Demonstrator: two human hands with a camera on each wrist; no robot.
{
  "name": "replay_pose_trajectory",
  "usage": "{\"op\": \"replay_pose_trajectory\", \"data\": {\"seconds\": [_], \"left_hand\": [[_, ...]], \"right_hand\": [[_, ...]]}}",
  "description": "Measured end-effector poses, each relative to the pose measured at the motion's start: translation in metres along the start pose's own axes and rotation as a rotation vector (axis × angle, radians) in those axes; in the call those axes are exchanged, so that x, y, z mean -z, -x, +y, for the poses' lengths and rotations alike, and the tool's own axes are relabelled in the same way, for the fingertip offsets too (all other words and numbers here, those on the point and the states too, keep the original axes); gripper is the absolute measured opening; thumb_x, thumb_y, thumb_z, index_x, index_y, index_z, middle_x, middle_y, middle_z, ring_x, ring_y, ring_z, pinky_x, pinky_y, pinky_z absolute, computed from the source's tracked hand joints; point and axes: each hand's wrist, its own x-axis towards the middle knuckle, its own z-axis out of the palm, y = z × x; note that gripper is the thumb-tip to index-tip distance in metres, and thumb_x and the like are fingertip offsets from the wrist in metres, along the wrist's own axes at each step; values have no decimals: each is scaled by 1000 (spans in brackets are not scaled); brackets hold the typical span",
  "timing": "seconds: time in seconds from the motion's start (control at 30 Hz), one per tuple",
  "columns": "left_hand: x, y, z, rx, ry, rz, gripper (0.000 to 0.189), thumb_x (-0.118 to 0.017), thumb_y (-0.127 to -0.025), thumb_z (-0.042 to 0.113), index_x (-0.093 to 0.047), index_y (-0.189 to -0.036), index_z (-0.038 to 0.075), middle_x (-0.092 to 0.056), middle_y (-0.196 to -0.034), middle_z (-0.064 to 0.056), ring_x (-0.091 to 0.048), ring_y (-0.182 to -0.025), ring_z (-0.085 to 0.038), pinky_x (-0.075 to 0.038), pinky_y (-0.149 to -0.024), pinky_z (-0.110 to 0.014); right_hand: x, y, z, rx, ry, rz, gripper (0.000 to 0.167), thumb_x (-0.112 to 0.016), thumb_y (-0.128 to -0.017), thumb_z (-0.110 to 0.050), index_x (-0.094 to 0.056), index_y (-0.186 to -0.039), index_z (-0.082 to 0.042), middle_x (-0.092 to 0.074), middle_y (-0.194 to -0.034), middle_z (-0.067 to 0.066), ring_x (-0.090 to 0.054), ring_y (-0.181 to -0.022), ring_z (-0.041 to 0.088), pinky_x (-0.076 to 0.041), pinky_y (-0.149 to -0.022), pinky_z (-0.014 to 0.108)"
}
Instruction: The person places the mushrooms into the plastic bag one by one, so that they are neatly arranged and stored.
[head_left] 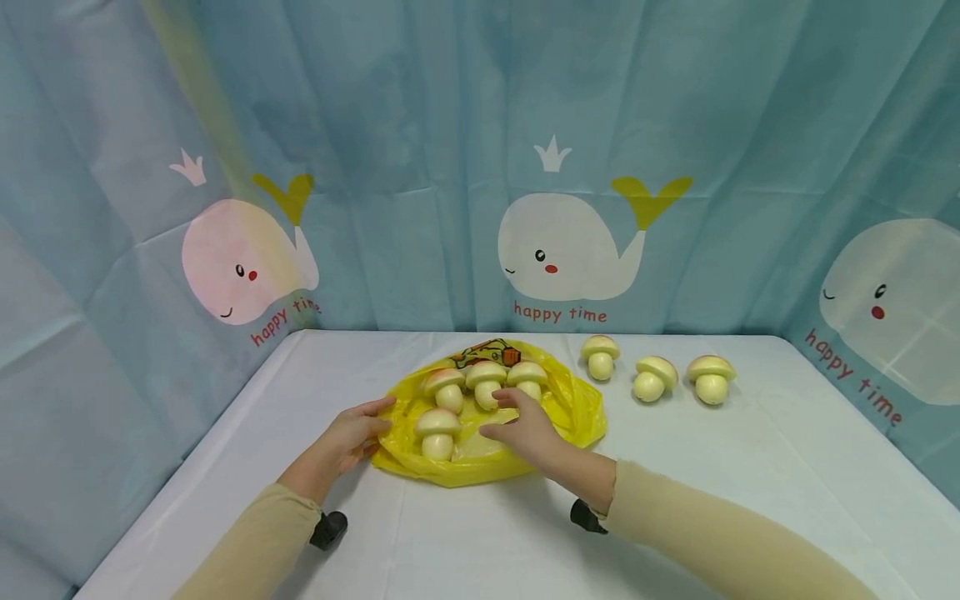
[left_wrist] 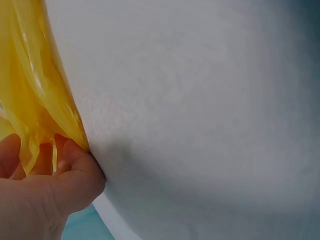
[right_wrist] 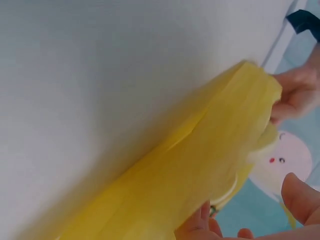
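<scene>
A yellow plastic bag point(head_left: 487, 477) lies spread open on the table, its rim turned up around several toy mushrooms point(head_left: 437, 433) with pale stems and pinkish caps. At its left edge my left hand point(head_left: 352, 437) holds the plastic between thumb and fingers; the left wrist view shows bag folds point(left_wrist: 45, 90) running into those fingers point(left_wrist: 75, 157). Over the right part of the bag is my right hand point(head_left: 531, 429), thumb and fingers apart with nothing between them. It partly hides one mushroom point(head_left: 527, 379). In the right wrist view the bag's wall point(right_wrist: 185, 155) covers part of that hand.
Three more toy mushrooms stand or lean on the white table point(head_left: 750, 475) right of the bag: one at the back point(head_left: 600, 358), one tilted point(head_left: 654, 379) and one farthest right point(head_left: 711, 379). A blue curtain point(head_left: 420, 167) with whale prints hangs behind the table and along its sides.
</scene>
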Motion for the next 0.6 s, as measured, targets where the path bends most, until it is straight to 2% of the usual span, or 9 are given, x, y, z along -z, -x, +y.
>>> {"op": "replay_pose_trajectory", "data": {"seconds": [0.3, 0.6], "left_hand": [[-1, 1, 1, 6, -3, 6, 54, -50, -97, 1, -37, -149, 5, -27, -152, -21, -42, -111, -26, -33, -84, -37], [-2, 1, 2, 12, 2, 10, 54, -51, -97, 1, -38, -149, 6, -28, -152, -22, -42, -114, -28, -33, -86, -38]], "right_hand": [[29, 3, 7, -19, 7, 85, 54, -74, -86, -11, -52, -134, -5, -52, -134, 17, -57, -105, 31, -50, -88, 39], [58, 13, 10, -22, 6, 116, 54, -72, -88, -10, -51, -137, -3, -51, -136, 20, -58, -102, 29, -51, -87, 38]]}}
